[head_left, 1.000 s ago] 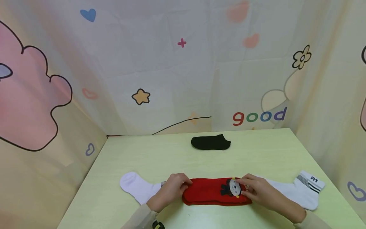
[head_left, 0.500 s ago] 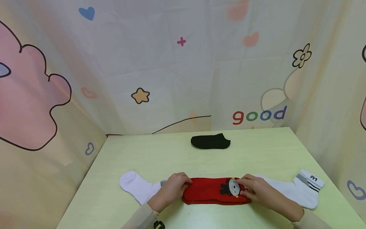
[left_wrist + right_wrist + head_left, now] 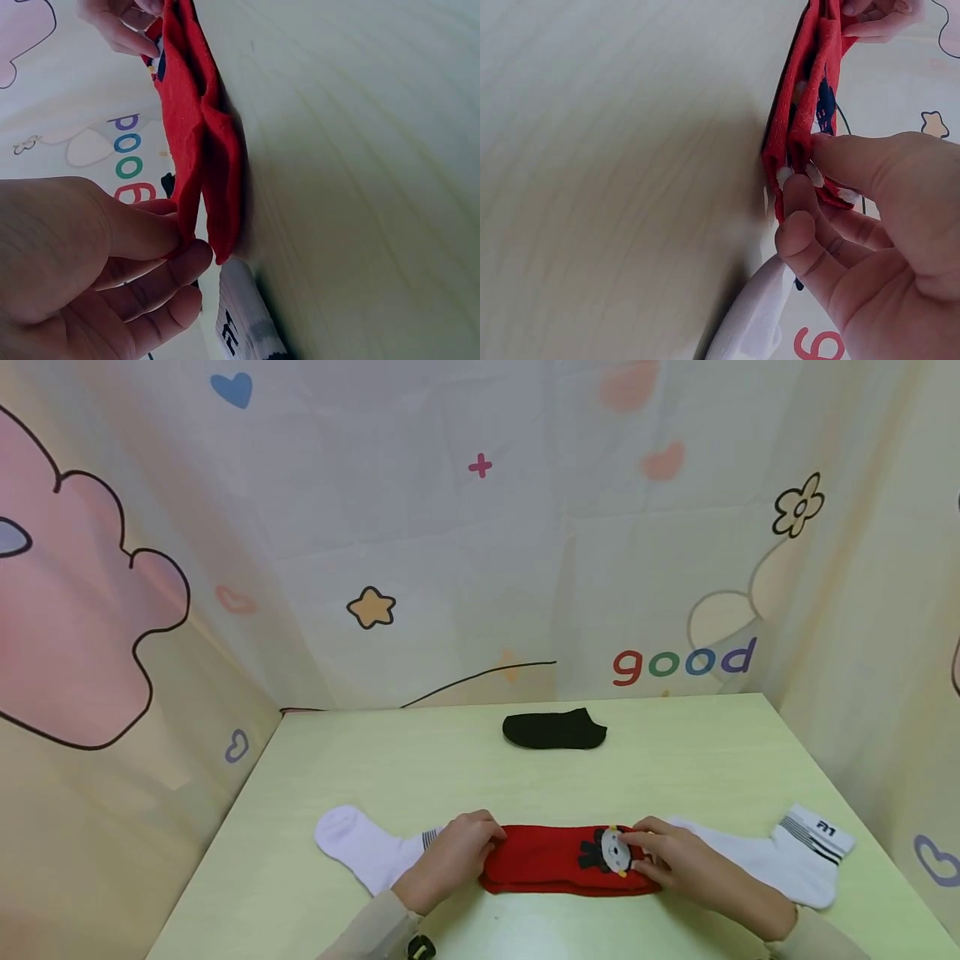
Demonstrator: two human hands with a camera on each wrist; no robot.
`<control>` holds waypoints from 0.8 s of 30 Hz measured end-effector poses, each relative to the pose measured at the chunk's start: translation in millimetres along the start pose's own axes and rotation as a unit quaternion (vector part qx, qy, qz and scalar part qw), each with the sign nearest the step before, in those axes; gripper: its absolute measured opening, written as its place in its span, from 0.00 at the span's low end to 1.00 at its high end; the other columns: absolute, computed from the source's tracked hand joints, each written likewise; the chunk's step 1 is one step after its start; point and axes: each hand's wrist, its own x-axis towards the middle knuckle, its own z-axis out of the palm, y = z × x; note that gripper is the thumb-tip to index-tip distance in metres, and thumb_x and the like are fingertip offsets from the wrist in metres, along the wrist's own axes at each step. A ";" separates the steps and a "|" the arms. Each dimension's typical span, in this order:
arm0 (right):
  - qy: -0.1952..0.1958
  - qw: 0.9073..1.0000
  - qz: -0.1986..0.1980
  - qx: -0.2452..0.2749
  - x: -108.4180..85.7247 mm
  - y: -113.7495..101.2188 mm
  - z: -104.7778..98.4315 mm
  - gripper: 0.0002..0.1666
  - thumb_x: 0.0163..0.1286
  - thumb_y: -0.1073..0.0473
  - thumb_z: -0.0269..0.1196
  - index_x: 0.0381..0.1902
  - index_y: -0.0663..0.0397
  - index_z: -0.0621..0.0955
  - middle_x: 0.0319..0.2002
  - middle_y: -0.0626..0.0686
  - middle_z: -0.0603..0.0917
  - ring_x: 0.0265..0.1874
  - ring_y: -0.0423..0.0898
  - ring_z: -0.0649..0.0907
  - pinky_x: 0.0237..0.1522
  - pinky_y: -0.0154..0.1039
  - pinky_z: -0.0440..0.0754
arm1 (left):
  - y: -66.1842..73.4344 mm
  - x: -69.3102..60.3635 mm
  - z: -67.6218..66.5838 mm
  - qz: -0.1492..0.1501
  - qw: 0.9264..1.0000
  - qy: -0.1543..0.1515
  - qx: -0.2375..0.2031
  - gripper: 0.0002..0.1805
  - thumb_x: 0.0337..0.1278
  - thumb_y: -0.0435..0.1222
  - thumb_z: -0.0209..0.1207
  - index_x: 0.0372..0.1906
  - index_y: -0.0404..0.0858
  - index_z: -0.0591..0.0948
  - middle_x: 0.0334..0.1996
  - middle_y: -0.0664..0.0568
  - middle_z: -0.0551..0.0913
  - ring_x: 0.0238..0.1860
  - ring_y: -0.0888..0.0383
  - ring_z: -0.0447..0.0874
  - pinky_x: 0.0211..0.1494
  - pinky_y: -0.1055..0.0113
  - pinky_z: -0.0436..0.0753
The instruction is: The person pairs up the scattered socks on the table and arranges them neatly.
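Observation:
Two red socks (image 3: 540,858) lie one on top of the other at the near middle of the table, a cartoon animal figure on the upper one. At their left end my left hand (image 3: 456,853) pinches the upper layer between thumb and fingers; in the left wrist view the lower layer (image 3: 223,187) hangs apart from it. My right hand (image 3: 686,864) pinches the other end beside the animal's face. From the right wrist view, the thumb (image 3: 847,157) presses on top, with fingertips under the upper red layer.
A white sock with dark stripes (image 3: 360,847) lies left, partly behind my left forearm. Another white sock (image 3: 795,860) lies right, partly behind my right hand. A black ankle sock (image 3: 555,730) is at the back of the table (image 3: 405,760). Printed curtains (image 3: 450,527) enclose the table.
Both hands keep their pinch on the red socks with hardly any movement. The head view shifts very slightly.

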 end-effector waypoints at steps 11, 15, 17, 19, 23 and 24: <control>0.016 0.999 0.000 -0.029 -3.6 0.1 2.1 0.19 0.63 0.64 0.74 0.52 0.60 0.87 0.52 0.54 0.78 0.33 0.36 0.77 0.33 0.29 0.80 | 2.1 2.0 3.1 -0.004 0.999 -0.008 0.036 0.09 0.63 0.26 0.64 0.44 0.36 0.90 0.41 0.52 0.84 0.42 0.59 0.86 0.46 0.73 0.84; 0.035 0.998 -0.014 -0.046 -5.3 -0.2 3.1 0.18 0.62 0.64 0.74 0.50 0.58 0.87 0.54 0.52 0.76 0.33 0.37 0.77 0.32 0.29 0.79 | 2.6 1.9 3.5 -0.001 0.999 -0.007 0.044 0.09 0.64 0.26 0.64 0.44 0.36 0.90 0.46 0.52 0.85 0.45 0.58 0.86 0.48 0.71 0.85; 0.041 0.998 -0.024 -0.048 -5.4 0.1 3.2 0.18 0.61 0.65 0.74 0.50 0.59 0.87 0.53 0.52 0.77 0.35 0.39 0.78 0.34 0.30 0.81 | 3.0 1.8 3.6 0.002 0.999 -0.006 0.050 0.09 0.63 0.26 0.63 0.44 0.36 0.90 0.48 0.52 0.85 0.46 0.58 0.87 0.48 0.70 0.85; 0.042 0.997 -0.027 -0.051 -5.3 -0.2 2.9 0.18 0.61 0.64 0.74 0.50 0.58 0.87 0.53 0.52 0.78 0.36 0.40 0.80 0.35 0.31 0.82 | 3.6 1.7 3.7 0.003 0.998 -0.006 0.057 0.10 0.63 0.25 0.64 0.44 0.36 0.90 0.49 0.53 0.86 0.47 0.57 0.87 0.48 0.69 0.85; 0.034 0.998 -0.022 -0.056 -4.4 -0.9 2.3 0.18 0.62 0.63 0.74 0.51 0.58 0.87 0.53 0.54 0.79 0.37 0.42 0.81 0.37 0.34 0.84 | 4.7 2.1 4.4 -0.001 0.998 -0.010 0.069 0.10 0.62 0.25 0.64 0.44 0.37 0.90 0.49 0.53 0.87 0.47 0.58 0.87 0.48 0.69 0.86; 0.030 0.998 -0.019 -0.058 -4.1 -1.3 2.1 0.18 0.62 0.63 0.74 0.51 0.58 0.87 0.53 0.54 0.80 0.38 0.42 0.81 0.38 0.35 0.85 | 4.8 2.3 4.9 -0.003 0.998 -0.013 0.069 0.10 0.62 0.25 0.64 0.45 0.37 0.90 0.49 0.54 0.87 0.47 0.58 0.87 0.48 0.69 0.86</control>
